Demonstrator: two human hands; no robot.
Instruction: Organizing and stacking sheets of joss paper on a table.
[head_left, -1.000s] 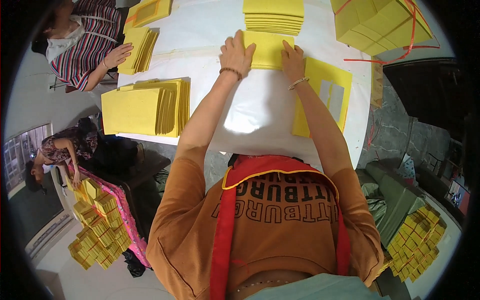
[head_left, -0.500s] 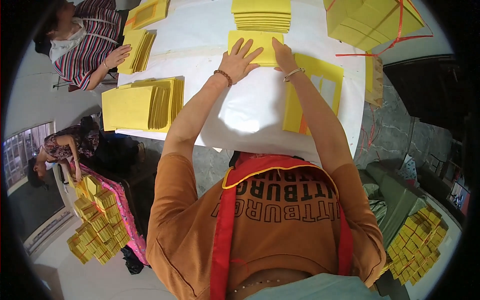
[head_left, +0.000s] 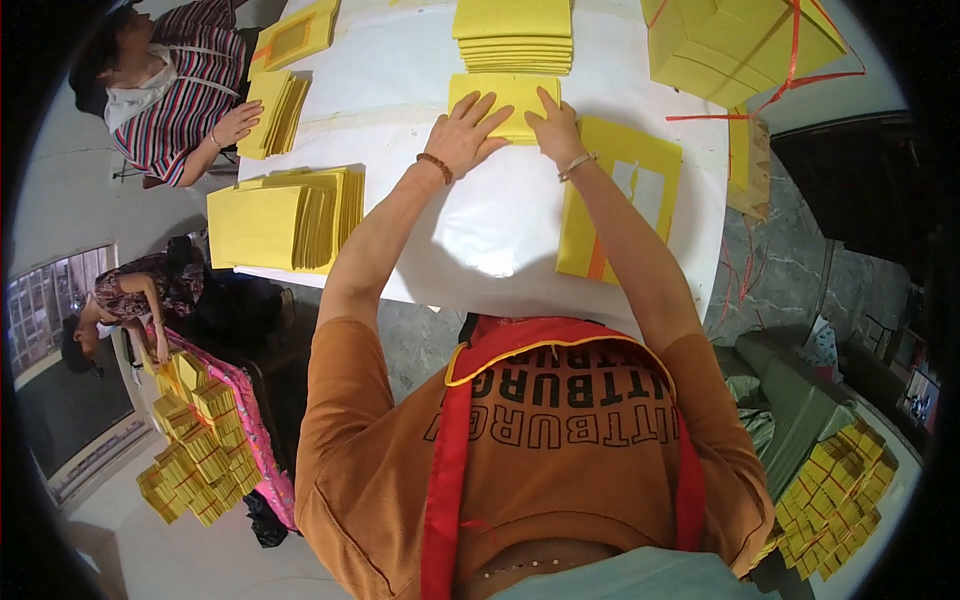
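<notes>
A small stack of flat yellow paper pieces (head_left: 518, 90), like folded envelopes, lies on the white-covered table. My left hand (head_left: 462, 138) rests on its left front part, fingers spread. On the right front corner lies my right hand (head_left: 556, 132), its index finger stretched forward and its thumb out to the left. Both hands press from above and grip nothing that I can see. Just behind stands a taller pile of yellow pieces (head_left: 512, 28). Under my right forearm is a larger yellow envelope (head_left: 588, 225) with a white patch and an orange stripe, partly covered.
Thick yellow stacks (head_left: 255, 225) stand at the table's left edge. Farther back, a co-worker's hand (head_left: 238, 122) touches another stack (head_left: 268, 118). A big yellow bundle (head_left: 740, 45) with red ties sits at the back right. Bundles heap up at both lower sides.
My right hand has gone from the stack's right edge onto its front right corner. My left hand has slid slightly toward me, its fingers less widely spread.
</notes>
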